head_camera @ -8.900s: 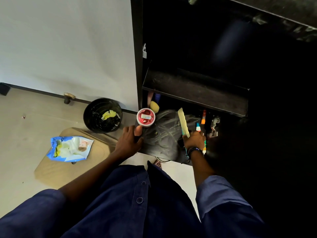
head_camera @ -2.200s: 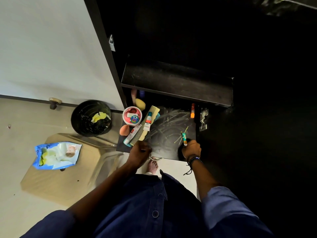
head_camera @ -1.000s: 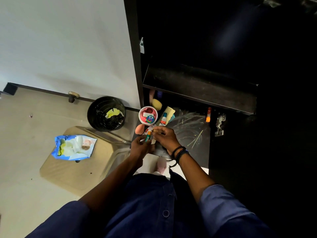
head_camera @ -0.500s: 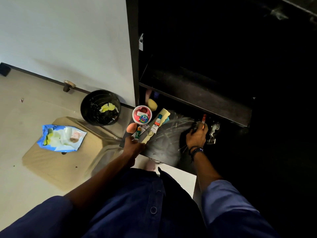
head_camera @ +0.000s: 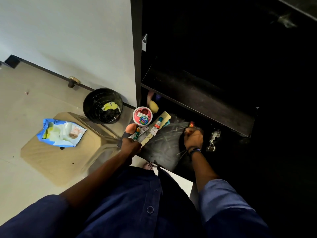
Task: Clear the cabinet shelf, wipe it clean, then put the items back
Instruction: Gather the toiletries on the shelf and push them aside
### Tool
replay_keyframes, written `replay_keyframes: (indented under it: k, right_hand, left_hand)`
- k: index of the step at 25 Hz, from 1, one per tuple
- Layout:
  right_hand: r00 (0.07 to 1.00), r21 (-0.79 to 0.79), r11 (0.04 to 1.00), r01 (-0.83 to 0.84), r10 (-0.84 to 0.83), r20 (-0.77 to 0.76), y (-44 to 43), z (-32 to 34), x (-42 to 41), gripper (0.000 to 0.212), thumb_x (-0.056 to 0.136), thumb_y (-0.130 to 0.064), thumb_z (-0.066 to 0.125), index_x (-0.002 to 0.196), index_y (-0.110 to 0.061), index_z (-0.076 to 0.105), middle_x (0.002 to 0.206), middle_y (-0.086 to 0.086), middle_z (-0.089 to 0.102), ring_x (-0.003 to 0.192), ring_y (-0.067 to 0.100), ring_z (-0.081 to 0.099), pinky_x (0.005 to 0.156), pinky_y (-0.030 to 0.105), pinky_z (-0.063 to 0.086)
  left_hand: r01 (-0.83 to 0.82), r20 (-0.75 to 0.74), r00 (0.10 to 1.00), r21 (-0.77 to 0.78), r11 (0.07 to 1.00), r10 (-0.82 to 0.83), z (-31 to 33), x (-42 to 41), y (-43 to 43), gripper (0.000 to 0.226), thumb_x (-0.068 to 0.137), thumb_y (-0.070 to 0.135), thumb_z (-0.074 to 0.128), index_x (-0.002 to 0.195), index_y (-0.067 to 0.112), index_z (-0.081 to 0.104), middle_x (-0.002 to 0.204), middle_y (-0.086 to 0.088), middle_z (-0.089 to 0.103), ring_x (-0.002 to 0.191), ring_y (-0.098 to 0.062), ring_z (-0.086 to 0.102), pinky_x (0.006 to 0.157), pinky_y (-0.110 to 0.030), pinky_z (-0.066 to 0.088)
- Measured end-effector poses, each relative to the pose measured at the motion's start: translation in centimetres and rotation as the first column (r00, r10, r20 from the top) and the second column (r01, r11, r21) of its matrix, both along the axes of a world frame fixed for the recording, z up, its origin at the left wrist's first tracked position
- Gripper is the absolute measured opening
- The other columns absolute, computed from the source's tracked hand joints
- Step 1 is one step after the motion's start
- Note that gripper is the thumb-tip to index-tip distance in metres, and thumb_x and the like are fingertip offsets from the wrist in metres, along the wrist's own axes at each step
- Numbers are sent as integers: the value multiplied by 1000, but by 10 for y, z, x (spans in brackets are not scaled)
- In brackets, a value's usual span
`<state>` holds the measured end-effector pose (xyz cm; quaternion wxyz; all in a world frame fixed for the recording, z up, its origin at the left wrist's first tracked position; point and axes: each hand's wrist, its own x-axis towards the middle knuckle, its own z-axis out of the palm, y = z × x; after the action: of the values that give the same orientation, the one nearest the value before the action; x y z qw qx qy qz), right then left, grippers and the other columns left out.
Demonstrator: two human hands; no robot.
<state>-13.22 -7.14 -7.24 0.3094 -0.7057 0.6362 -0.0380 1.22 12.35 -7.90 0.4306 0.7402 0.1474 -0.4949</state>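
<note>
The dark lower cabinet shelf [head_camera: 163, 150] is streaked with wet marks. At its left end lie a pink-lidded round tub [head_camera: 137, 114] with a small blue tin [head_camera: 143, 120] on top, an orange sponge [head_camera: 129, 128], a yellow sponge [head_camera: 153, 107], a yellow comb [head_camera: 165, 119], a white-and-red tube [head_camera: 157, 126] and a green tube [head_camera: 136, 134]. My left hand [head_camera: 131, 145] sits at the shelf's front-left corner, fingers curled against the near ends of the comb and green tube. My right hand [head_camera: 193, 138] is closed on an orange tube [head_camera: 191, 124] at the shelf's right.
An upper shelf [head_camera: 197, 93] overhangs the back of the lower one. A metal hinge [head_camera: 212, 140] sits right of my right hand. On the floor to the left are a black bin [head_camera: 96, 107] and a beige stool [head_camera: 56, 157] carrying a blue wipes pack [head_camera: 60, 133].
My right hand left the pile of items at the left, crossed to the shelf's right end and closed on the orange tube. My left hand stayed at the front-left corner.
</note>
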Motion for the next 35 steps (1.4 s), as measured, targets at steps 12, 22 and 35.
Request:
replay_keyframes:
  k: [12,22,35]
  right_hand:
    - [923,299,953,-50,-71,379,65,-8,97,27,72,-8,74,73,-25,52,78,4,67,78,26,69,76,46,58]
    - [901,-9,1000,2,2,434,96,41,89,22,81,-23,67,79,-21,46,75,3,56,73,25,59,71,40,52]
    - [609,58,643,-764,689,393,234,58,229,17,84,-8,60,94,-17,50,87,0,51,73,12,48,67,21,41]
  left_hand:
    - [42,46,998,-12,999,-41,15,6,19,20,79,-4,57,97,-13,62,85,-27,65,71,-27,59,73,-39,53]
    - [117,108,988,-50,992,-112,34,31,39,8,85,3,61,86,1,53,81,-22,60,69,-24,53,66,-37,46]
    - [158,317,927,154,975,-201,13,134,196,61,81,-3,45,139,9,30,137,-15,37,123,-31,46,87,-36,46]
